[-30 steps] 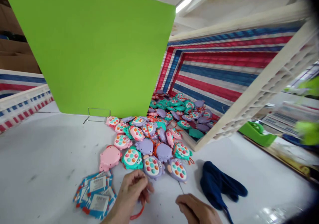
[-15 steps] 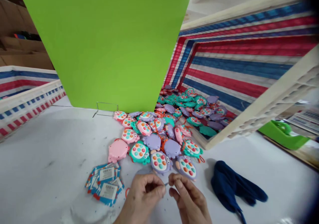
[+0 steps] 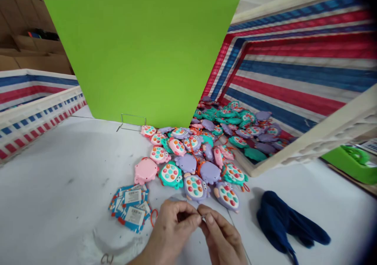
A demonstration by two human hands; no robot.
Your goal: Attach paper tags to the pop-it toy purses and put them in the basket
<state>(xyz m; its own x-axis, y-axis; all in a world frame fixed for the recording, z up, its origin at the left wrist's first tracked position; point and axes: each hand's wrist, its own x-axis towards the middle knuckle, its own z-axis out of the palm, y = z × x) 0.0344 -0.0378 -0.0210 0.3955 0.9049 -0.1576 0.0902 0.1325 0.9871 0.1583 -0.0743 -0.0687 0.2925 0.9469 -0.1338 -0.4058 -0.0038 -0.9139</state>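
My left hand [image 3: 172, 233] and my right hand [image 3: 220, 237] meet at the bottom middle, fingertips pinched together on a tiny thin piece I cannot name. A red cord loop [image 3: 153, 217] shows just left of my left hand. Right beyond my fingers lies a purple toy [image 3: 194, 187] with coloured buttons, at the front of a heap of pink, teal and purple toys [image 3: 188, 159]. A stack of blue printed cards [image 3: 131, 206] lies to the left of my hands on the white table [image 3: 59, 178].
A tipped crate [image 3: 294, 84] with red, white and blue stripes spills toys onto the table. A big green board [image 3: 141, 48] stands behind on a wire stand. A dark blue cloth [image 3: 285, 221] lies right. A second striped crate [image 3: 32, 111] is left, a green tape dispenser [image 3: 353, 161] far right.
My right hand has come up to meet my left; both now pinch a small piece together. The view has shifted left and down a little.
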